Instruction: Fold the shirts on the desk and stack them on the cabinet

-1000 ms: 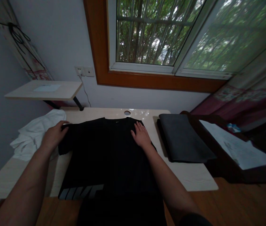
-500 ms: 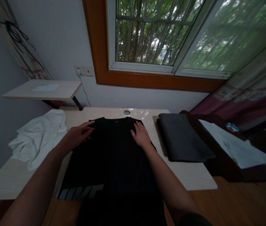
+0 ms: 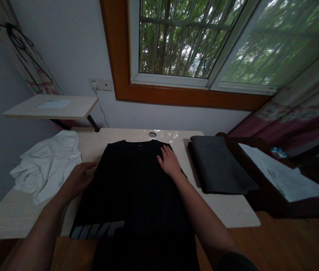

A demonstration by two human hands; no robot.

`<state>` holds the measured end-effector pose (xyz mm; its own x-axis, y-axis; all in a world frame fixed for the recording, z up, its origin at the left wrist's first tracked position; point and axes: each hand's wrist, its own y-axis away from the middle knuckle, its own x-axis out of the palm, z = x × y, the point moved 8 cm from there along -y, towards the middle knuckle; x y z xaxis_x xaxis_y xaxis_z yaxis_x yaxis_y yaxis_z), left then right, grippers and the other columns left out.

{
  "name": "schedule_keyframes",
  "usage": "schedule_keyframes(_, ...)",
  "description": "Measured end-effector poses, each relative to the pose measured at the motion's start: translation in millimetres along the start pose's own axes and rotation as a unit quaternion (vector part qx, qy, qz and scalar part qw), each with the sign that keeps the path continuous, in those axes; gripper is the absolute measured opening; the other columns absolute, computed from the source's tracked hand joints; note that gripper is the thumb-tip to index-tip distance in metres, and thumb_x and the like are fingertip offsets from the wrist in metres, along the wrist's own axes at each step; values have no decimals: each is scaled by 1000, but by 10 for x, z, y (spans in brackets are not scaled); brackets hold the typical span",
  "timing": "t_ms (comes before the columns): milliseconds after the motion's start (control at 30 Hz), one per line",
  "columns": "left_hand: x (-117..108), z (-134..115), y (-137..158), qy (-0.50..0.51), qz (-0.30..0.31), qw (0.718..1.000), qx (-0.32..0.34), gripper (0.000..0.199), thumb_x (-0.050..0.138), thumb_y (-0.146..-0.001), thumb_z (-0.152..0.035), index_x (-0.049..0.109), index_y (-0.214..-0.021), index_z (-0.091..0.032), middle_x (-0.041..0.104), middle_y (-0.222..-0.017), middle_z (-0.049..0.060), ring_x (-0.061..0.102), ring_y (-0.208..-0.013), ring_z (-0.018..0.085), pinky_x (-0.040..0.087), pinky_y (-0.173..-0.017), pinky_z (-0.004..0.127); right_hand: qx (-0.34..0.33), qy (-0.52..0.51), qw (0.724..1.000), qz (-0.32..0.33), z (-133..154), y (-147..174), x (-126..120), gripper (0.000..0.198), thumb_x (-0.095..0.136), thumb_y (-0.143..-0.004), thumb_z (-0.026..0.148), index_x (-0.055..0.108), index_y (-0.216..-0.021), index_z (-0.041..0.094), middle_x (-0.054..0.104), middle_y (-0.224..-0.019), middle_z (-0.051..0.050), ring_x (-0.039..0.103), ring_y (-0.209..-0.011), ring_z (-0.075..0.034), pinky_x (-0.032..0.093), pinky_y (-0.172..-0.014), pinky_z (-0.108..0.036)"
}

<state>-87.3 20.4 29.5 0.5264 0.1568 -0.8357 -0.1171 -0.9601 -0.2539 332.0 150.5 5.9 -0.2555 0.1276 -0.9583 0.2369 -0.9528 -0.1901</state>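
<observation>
A black T-shirt (image 3: 137, 180) lies spread out before me, its neckline at the far end and a grey lettered print (image 3: 97, 230) near its lower left. My right hand (image 3: 169, 161) rests flat on the shirt's right shoulder, fingers stretched out. Beside the shirt's left edge is my left hand (image 3: 83, 176), its fingers loosely bent and the fingertips close to the fabric. Nothing shows in its grasp; its underside is hidden.
A crumpled white cloth (image 3: 49, 162) lies left on the pale table (image 3: 233, 210). Folded dark grey fabric (image 3: 218, 165) lies on the right. A small raised shelf (image 3: 77, 107) stands back left. Papers (image 3: 283, 173) lie on dark furniture at right. A window (image 3: 187, 41) is behind.
My left hand has moved off the shirt's left shoulder, down and to the left, to beside the shirt's edge. My right hand has stayed in place.
</observation>
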Motion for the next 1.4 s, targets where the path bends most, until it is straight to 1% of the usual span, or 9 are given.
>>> schedule_keyframes(100,105,81,181,-32,2,999,28,55,61,-82,-39,55,-134,-21,64,-128,12,59,-118,31,45,-105,50,2,-4,1000,7,21,-24,-30,59,41,-102,42,46,-150,9,36,-162,-14,27,-152,-28,21,-124,-43)
schedule_keyframes(200,142,93,266,-44,-9,999,15,55,62,-81,-38,55,-132,-21,63,-127,12,57,-118,32,43,-105,51,-6,-22,1000,-10,160,-38,-133,53,47,-99,35,53,-145,10,48,-154,-14,33,-147,-29,24,-122,-42)
schedule_keyframes(367,133,27,276,-30,-16,999,0,48,59,-84,-36,59,-128,-19,65,-122,12,58,-116,32,45,-103,50,-63,-87,994,-17,762,-20,-266,36,52,-98,29,66,-130,19,66,-123,-11,55,-117,-27,43,-104,-38)
schedule_keyframes(500,103,12,279,-26,-20,999,-13,42,58,-83,-35,63,-122,-20,66,-117,11,59,-111,31,47,-101,49,-113,-151,981,39,1324,-12,-141,26,61,-96,31,70,-118,22,69,-108,-7,58,-104,-23,46,-94,-34)
schedule_keyframes(667,100,9,298,-26,-22,999,-17,41,56,-81,-30,65,-120,-21,67,-115,10,59,-112,30,48,-101,47,-92,-197,974,64,1677,-46,65,37,67,-93,41,65,-124,22,69,-105,-5,59,-98,-21,45,-90,-34)
schedule_keyframes(800,119,51,307,-24,-21,999,-21,42,56,-79,-27,65,-119,-21,66,-117,10,58,-115,30,46,-104,48,-74,-208,972,80,1769,-43,156,38,67,-91,28,61,-127,23,71,-102,-4,60,-97,-21,43,-90,-34)
schedule_keyframes(933,108,61,309,-27,-32,999,-24,38,55,-78,-27,66,-114,-21,65,-115,10,58,-115,30,46,-104,48,-50,-244,964,87,1694,-52,186,40,65,-87,20,60,-127,24,72,-92,0,60,-96,-21,43,-85,-32)
schedule_keyframes(1167,82,-24,300,-33,-39,999,-15,31,54,-79,-28,67,-106,-21,66,-111,10,58,-113,30,47,-104,48,-18,-266,961,79,1447,-76,180,42,67,-84,19,59,-125,24,72,-87,1,60,-93,-21,43,-82,-30)
schedule_keyframes(1400,96,-17,320,-30,-43,998,23,31,55,-78,-21,68,-106,-22,64,-114,9,57,-115,29,46,-105,49,-55,-201,973,103,1541,3,86,40,68,-86,22,60,-126,25,72,-89,0,58,-98,-23,42,-85,-34)
